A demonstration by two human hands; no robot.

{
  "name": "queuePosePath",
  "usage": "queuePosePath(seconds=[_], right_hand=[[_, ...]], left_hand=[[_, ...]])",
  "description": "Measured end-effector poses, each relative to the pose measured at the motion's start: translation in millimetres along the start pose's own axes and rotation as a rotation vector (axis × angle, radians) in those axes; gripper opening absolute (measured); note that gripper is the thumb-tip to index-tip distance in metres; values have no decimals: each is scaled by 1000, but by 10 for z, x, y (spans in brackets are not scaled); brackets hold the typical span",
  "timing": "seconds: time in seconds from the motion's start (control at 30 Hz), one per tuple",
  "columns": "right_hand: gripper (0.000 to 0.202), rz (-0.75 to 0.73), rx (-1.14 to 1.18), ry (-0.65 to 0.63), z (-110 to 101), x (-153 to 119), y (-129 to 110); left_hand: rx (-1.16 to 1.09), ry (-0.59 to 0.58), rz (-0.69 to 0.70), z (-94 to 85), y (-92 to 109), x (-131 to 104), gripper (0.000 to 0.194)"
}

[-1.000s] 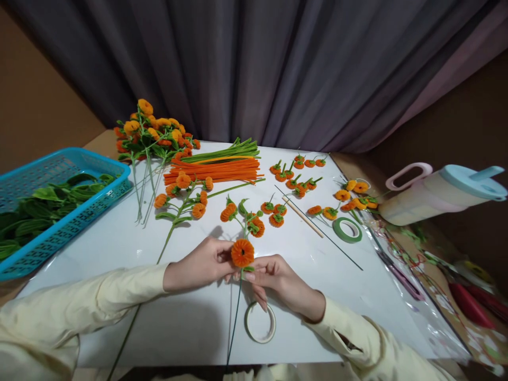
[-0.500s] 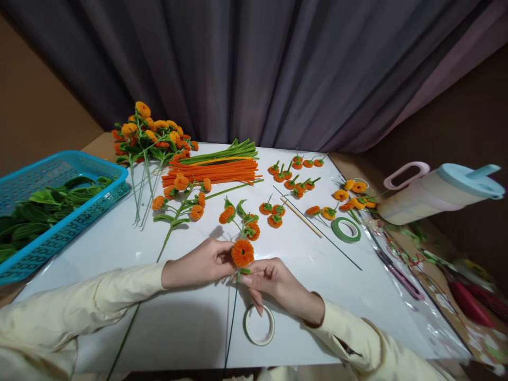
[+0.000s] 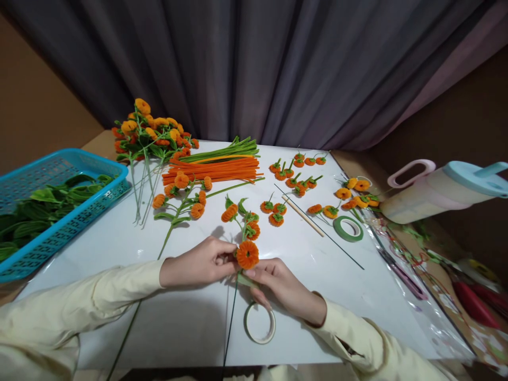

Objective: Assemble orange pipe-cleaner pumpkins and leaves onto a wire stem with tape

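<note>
Fuzzy round orange flower [image 3: 247,255] before you
Your left hand [image 3: 201,263] pinches its thin dark-green stem [image 3: 231,320]; your right hand [image 3: 286,290] grasps pale-green tape [image 3: 246,280].

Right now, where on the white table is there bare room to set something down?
There are two patches: between the blue basket, left sleeve and orange spray; and between the right hand, dark wire and pink-handled tool. The far side is crowded with orange stems and flower heads.
</note>
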State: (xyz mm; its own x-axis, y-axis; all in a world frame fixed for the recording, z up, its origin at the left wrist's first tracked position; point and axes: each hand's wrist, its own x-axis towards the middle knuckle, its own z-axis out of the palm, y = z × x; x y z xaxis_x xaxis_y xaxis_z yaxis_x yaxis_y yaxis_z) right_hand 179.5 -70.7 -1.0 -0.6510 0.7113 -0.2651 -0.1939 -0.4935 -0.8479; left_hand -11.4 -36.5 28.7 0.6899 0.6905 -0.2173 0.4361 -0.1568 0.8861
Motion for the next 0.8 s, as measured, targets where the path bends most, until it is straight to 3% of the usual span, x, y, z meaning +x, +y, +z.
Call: queuePosePath(seconds=[0.27,0.47,0.67,0.8], right_hand=[[20,-18,204,-102,-21,10,-3],[20,-42,193,-120,-63,33,59],[25,-58,171,-121,-68,30,55],[27,-60,195,-115,-53,33,39]], left_hand=[[36,-2,29,-18,9,15,19],[94,50,81,-6,52,10,20],[-99,32,-49,14,42,31,20],[-283,95,-87,37,47,40,18]])
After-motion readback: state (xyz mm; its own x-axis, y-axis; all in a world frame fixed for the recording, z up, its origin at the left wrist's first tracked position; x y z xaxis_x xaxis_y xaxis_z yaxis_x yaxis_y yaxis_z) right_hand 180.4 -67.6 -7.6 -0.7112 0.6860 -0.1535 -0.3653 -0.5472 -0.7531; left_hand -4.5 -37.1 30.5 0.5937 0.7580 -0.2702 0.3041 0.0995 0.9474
